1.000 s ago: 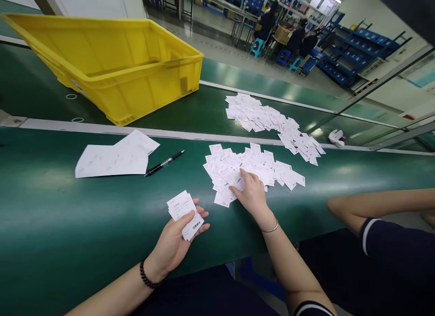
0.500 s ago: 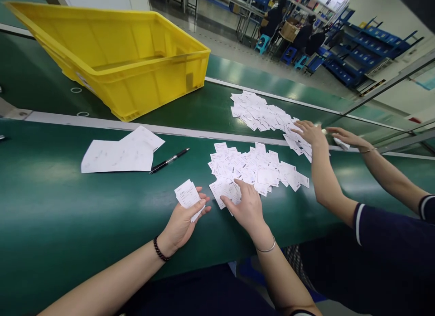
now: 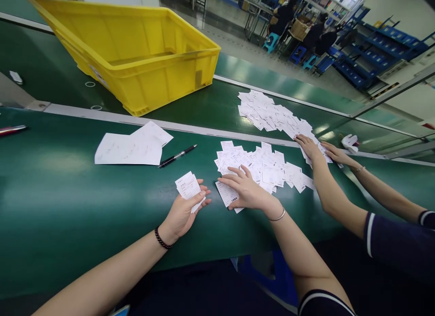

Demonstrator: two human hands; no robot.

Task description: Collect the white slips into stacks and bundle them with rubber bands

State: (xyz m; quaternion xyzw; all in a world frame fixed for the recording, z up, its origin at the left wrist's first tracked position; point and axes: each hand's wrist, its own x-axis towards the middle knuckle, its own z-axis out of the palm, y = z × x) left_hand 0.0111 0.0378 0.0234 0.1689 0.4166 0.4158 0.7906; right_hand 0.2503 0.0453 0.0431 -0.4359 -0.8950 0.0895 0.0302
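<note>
the left hand (image 3: 181, 216), in the middle of the frame just below center, grips a small stack of paper slips (image 3: 188, 187), its thumb pressed on top and its fingers behind. a dark beaded bracelet (image 3: 162, 239) circles that wrist. the right hand (image 3: 249, 189), right of center, has its fingers spread apart from the thumb and lies over the near left edge of a loose pile of printed slips (image 3: 272, 166); a thin bangle (image 3: 278, 215) sits on its wrist. the slips in this pile overlap at many angles on the green table (image 3: 102, 207).

left of the pile, a black pen (image 3: 177, 156) lies slanted just beside two overlapping white sheets (image 3: 129, 148). beyond the metal strip (image 3: 204, 133), a second heap of slips (image 3: 263, 109) stretches across the upper right. at its near end are a co-worker's two hands (image 3: 307, 146), one on the slips, the other by their edge; whether they grip any cannot be told. a crumpled white thing (image 3: 350, 143) lies near them.

a yellow bin (image 3: 176, 75) fills the upper left, and a red pen (image 3: 12, 130) lies at the left edge.
</note>
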